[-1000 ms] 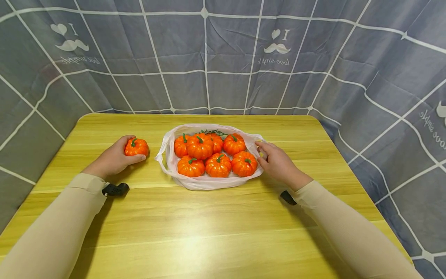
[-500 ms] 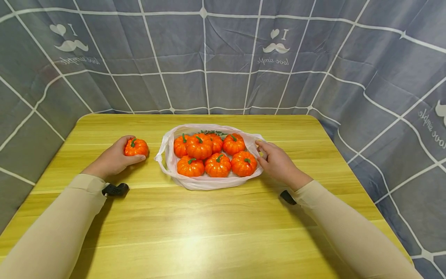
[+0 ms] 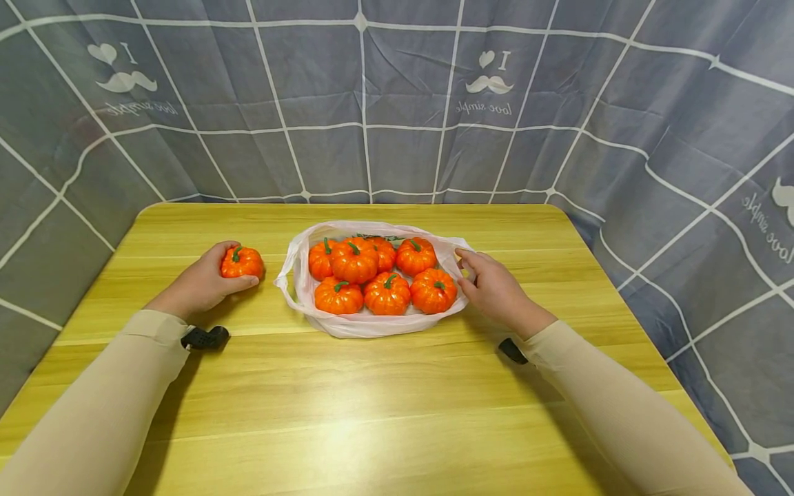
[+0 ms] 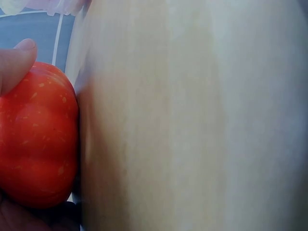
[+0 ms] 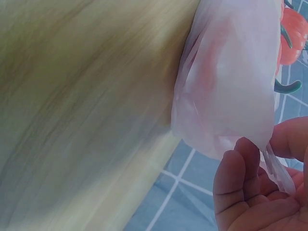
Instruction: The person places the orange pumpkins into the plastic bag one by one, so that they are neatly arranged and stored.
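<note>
My left hand (image 3: 207,279) grips a small orange pumpkin (image 3: 242,262) with a green stem, left of the bag. In the left wrist view, the thumb lies over one side of the pumpkin (image 4: 38,139), which sits at the tabletop. A white plastic bag (image 3: 366,326) stands with its mouth spread wide and holds several more pumpkins (image 3: 387,294). At the bag's right end my right hand (image 3: 499,293) pinches the rim. The right wrist view has a gathered strip of the bag (image 5: 226,86) running between thumb and curled fingers.
The wooden table (image 3: 347,413) reaches out on all sides of the bag. A grey curtain (image 3: 409,89) with white grid lines hangs behind the table and along both sides. Some green leaf-like pieces (image 3: 392,239) show at the bag's back rim.
</note>
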### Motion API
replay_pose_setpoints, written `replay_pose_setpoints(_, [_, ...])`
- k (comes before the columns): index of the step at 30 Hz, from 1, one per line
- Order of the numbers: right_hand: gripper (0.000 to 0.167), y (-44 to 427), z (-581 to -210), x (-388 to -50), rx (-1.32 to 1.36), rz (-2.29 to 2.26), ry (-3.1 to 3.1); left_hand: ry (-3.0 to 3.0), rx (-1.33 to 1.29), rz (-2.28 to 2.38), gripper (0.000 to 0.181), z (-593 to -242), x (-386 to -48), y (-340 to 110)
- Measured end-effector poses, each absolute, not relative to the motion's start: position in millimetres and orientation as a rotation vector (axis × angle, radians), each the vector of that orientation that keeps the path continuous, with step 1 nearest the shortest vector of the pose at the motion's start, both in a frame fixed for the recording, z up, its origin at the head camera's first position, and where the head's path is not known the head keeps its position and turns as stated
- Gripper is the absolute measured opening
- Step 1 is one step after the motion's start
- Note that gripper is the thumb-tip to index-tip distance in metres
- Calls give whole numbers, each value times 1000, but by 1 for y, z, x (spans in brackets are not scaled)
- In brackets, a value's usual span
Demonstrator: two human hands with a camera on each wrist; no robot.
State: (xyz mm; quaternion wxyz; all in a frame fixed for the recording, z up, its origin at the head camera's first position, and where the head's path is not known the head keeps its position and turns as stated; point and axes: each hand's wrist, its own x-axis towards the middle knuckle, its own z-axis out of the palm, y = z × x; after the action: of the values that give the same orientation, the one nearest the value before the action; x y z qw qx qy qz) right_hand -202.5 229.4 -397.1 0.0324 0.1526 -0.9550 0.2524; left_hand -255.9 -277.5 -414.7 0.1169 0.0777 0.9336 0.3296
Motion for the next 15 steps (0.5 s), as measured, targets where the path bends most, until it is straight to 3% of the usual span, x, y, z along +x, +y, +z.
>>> replay_pose_setpoints(15, [61,231,-394,-203,471,778,-2972,2744,206,952,99,-415,-257,-277])
